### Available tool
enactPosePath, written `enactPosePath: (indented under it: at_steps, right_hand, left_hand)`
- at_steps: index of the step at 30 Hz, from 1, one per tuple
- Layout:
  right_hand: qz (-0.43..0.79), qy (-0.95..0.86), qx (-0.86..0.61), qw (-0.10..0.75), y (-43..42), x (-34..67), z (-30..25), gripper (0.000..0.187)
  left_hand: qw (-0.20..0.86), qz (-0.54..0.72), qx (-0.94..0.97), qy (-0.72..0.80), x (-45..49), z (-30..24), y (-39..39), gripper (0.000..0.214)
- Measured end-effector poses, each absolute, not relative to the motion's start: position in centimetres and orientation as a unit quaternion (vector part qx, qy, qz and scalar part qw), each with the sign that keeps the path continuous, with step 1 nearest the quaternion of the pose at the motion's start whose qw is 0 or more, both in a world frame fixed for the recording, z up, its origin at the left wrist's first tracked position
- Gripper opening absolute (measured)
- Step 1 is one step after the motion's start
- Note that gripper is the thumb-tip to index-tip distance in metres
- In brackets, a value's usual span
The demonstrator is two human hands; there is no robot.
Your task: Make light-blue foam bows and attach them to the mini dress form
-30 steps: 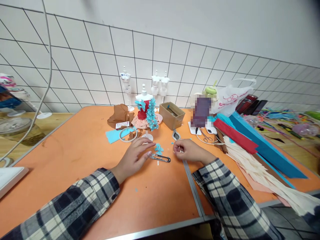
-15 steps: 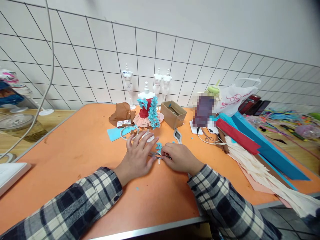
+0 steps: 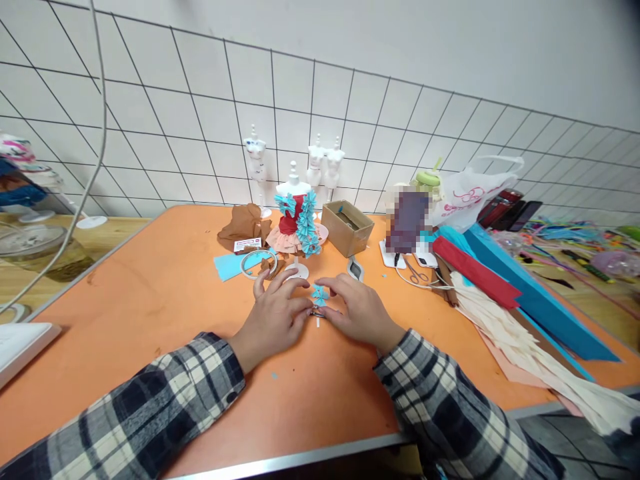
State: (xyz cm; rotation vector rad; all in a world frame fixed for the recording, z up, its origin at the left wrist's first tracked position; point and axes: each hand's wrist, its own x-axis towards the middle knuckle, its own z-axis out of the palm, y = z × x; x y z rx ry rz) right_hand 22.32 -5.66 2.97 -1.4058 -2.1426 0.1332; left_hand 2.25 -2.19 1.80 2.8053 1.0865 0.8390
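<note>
My left hand [image 3: 274, 315] and my right hand [image 3: 358, 312] meet at the middle of the orange table [image 3: 150, 300], both in plaid sleeves. Between their fingertips stands a small blue pleated paper piece [image 3: 320, 294], pinched from the left by my left thumb and fingers and from the right by my right index finger and thumb. Just below it a bit of metal snips [image 3: 317, 314] shows on the table, mostly hidden by my fingers. Behind my hands stands a small white mannequin in a red and blue ruffled dress [image 3: 296, 223].
Near the mannequin lie a tape ring [image 3: 257, 264], brown fabric [image 3: 242, 226] and an open cardboard box [image 3: 348, 230]. To the right are small scissors [image 3: 413, 271], a red sheet [image 3: 473, 270], blue sheets [image 3: 530, 290] and cream crepe paper [image 3: 525, 353]. A wire grid covers the wall.
My right hand moved left from the table seam to the snips. Both hands then closed in on the blue piece, which now stands raised between their fingertips.
</note>
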Motion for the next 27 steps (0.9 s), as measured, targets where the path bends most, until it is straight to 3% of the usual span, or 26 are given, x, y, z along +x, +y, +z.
enactPosePath:
  at_steps: [7, 18, 21, 27]
  right_hand:
    - [0.011, -0.840, -0.484, 0.246, -5.5, 21.8, 2.8, 0.012]
    - [-0.007, -0.853, -0.464, 0.238, -5.6, 21.0, 2.0, 0.007]
    - [-0.052, -0.848, -0.461, 0.256, -5.6, 20.9, 1.8, 0.009]
    - [-0.135, -0.830, -0.425, 0.336, -5.5, 20.9, 1.5, 0.011]
  left_hand:
    - [0.012, 0.256, 0.907, 0.333, 2.3, 2.0, -2.5, 0.022]
    - [0.086, 0.281, 0.903, 0.314, 2.1, 2.1, -2.2, 0.025]
    - [0.174, 0.341, 0.864, 0.327, 2.5, 2.1, -2.2, 0.020]
    - [0.479, 0.386, 0.720, 0.321, 3.0, 1.7, -2.3, 0.019]
